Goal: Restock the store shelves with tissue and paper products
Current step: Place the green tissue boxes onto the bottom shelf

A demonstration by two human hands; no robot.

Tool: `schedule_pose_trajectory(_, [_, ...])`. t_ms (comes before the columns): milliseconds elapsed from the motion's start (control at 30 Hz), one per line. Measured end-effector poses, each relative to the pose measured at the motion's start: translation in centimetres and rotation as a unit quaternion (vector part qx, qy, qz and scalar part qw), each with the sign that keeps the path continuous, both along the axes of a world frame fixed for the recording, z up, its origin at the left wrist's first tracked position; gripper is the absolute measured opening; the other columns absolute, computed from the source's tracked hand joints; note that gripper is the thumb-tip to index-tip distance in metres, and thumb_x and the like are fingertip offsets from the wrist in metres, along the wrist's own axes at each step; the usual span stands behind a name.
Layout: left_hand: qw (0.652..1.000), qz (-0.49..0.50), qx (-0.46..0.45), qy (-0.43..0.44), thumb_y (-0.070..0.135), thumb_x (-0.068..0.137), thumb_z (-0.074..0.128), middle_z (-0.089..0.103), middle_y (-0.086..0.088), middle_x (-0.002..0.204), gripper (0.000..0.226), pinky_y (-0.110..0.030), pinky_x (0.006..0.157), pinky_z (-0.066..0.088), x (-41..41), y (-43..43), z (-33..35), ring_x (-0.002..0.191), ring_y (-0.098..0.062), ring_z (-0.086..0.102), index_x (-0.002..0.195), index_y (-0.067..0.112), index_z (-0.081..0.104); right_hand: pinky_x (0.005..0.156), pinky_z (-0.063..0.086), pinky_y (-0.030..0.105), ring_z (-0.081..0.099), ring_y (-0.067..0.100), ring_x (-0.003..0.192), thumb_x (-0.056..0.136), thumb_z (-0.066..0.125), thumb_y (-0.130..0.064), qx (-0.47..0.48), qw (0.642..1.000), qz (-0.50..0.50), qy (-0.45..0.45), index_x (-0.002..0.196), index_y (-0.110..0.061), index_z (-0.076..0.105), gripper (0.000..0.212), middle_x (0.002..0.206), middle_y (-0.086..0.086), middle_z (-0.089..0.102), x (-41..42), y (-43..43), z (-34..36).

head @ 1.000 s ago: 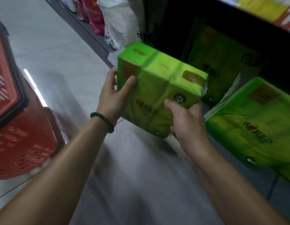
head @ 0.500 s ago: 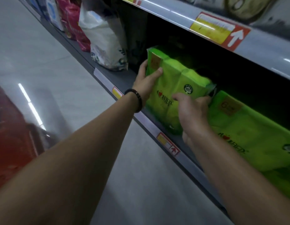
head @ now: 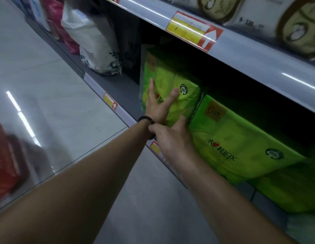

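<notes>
One bright green plastic-wrapped tissue pack (head: 172, 95) stands on the grey metal shelf (head: 118, 88), nearly seated. Left hand (head: 157, 104) presses it, fingers spread; right hand (head: 172, 140) open alongside. Remaining stock probably elsewhere.

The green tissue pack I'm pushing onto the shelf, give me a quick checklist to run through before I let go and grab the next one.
1. Green tissue pack inside the shelf edge: ok, it sits behind the front strip.
2. Standing upright: ok, only slightly tilted.
3. Snug against the neighbouring green pack: ok, sides appear to touch.
4. Left hand pressing flat, not gripping: ok, fingers spread on the face.
5. Right hand free to pull away: ok, resting at the lower corner.
6. Pushed fully to the back: cannot tell, too dark.
</notes>
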State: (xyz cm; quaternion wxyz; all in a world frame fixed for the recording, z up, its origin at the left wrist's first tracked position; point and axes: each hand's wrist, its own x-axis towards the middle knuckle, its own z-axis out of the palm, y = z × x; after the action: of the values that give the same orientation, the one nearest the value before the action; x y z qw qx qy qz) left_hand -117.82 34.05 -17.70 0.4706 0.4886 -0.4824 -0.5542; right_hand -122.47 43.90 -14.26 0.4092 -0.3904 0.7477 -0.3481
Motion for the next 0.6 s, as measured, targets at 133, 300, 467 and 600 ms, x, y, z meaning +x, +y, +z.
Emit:
schedule_pose_trajectory(133, [0.998,0.007,0.037,-0.056,0.094,0.050,0.065,0.016,0.000,0.174,0.138,-0.057,0.125,0.028,-1.0,-0.6,-1.1,0.158,-0.029,0.024,0.162,0.050,-0.004,0.044,0.037,0.002,0.047,-0.006,0.073,0.098,0.070,-0.020,-0.005,0.998,0.048,0.042,0.154,-0.013,0.039,0.064,0.102,-0.012,0.058,-2.9,1.1,0.9])
schedule_pose_trajectory(300, [0.965,-0.005,0.027,-0.261,0.052,0.089,0.072,0.063,-0.007,0.142,0.065,-0.040,0.101,0.055,0.9,0.3,2.0,0.120,-0.029,0.065,0.147,0.029,0.050,0.080,0.046,0.026,0.065,0.022,0.113,0.100,0.067,-0.049,-0.039,0.976,0.105,0.189,0.140,-0.015,0.056,0.054,0.131,0.004,0.068,-5.1,3.3,4.9])
schedule_pose_trajectory(467, [0.809,-0.194,-0.082,-0.549,0.036,0.097,0.064,0.071,-0.004,0.120,0.017,-0.031,0.079,0.049,2.7,6.7,10.3,0.102,-0.025,0.064,0.109,0.030,0.075,0.097,0.054,0.040,0.065,0.034,0.119,0.103,0.061,-0.047,-0.019,0.937,0.186,0.294,0.135,-0.013,0.060,0.047,0.131,0.014,0.068,-6.1,7.5,10.4])
schedule_pose_trajectory(600, [0.728,-0.267,-0.129,-0.619,0.044,0.100,0.057,0.071,-0.008,0.121,0.032,-0.035,0.084,0.055,2.9,15.3,17.9,0.102,-0.029,0.065,0.115,0.022,0.073,0.096,0.057,0.042,0.068,0.033,0.112,0.102,0.060,-0.050,0.013,0.920,0.214,0.329,0.129,-0.019,0.064,0.041,0.127,0.012,0.071,-6.3,13.2,15.9])
